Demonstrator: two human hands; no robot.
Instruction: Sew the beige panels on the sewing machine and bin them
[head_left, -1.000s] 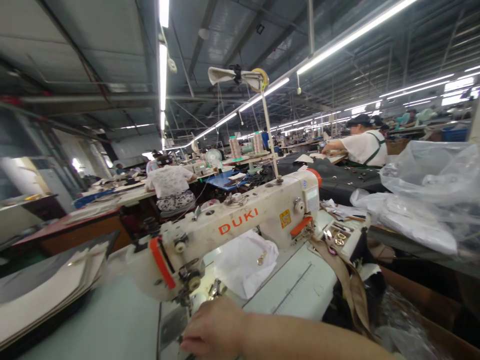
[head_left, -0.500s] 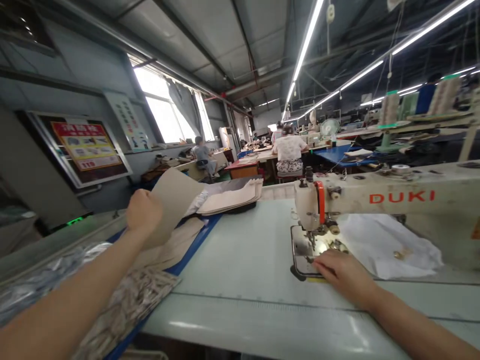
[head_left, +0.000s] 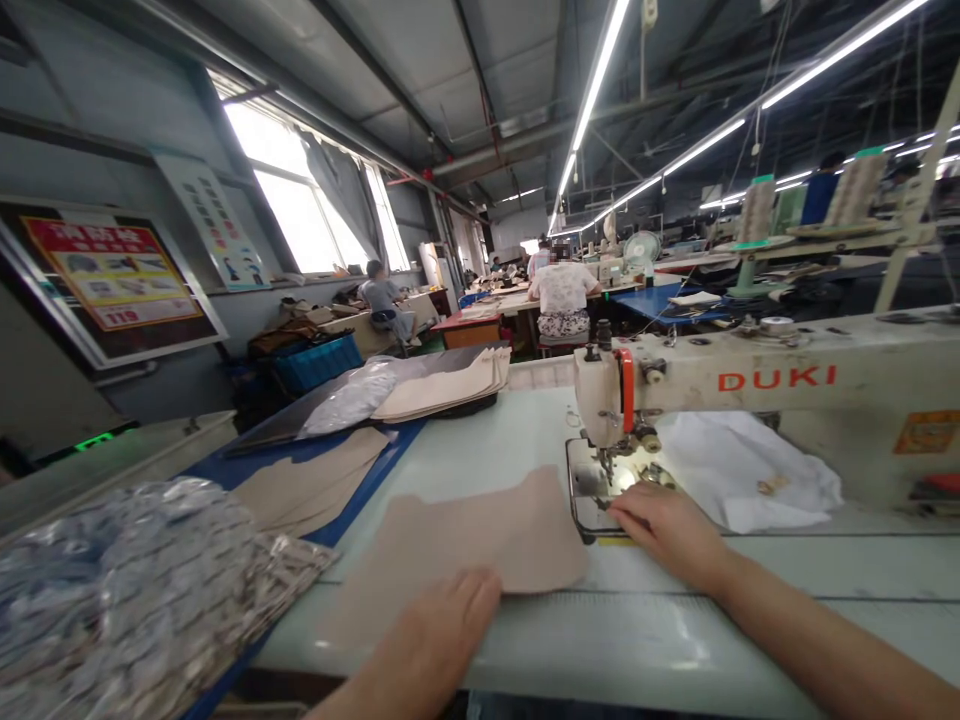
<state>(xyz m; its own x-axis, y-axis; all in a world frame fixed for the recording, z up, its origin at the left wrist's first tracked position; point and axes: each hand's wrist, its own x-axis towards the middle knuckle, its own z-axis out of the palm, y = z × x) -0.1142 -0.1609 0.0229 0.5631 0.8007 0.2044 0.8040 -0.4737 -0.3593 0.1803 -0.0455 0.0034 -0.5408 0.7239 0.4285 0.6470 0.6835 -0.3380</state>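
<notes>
- Left hand (head_left: 439,630): fingers together, laid over front edge of beige piece (head_left: 472,520); pressing or pinching, impossible to tell.
- Right hand (head_left: 671,525): fingers drawn together at front edge of needle plate (head_left: 589,485); anything held there too small to make out.
- Beige piece: flat near front edge of bench (head_left: 517,420), right end just beside needle plate. Changed within half a second: from raised in left hand, over bench's left side, to laid down. By judgement: within reach of both hands, not yet on the plate.
- Sewing machine (head_left: 780,378): along bench's right side; white cloth (head_left: 720,470) with gold-coloured fittings (head_left: 772,485) under its arm.
- Blue sheet (head_left: 377,470): along bench's left edge; loose beige pieces (head_left: 311,485) on top, plastic bag (head_left: 150,560) toward front left corner.
- Pale stack (head_left: 446,388): toward back left corner.
</notes>
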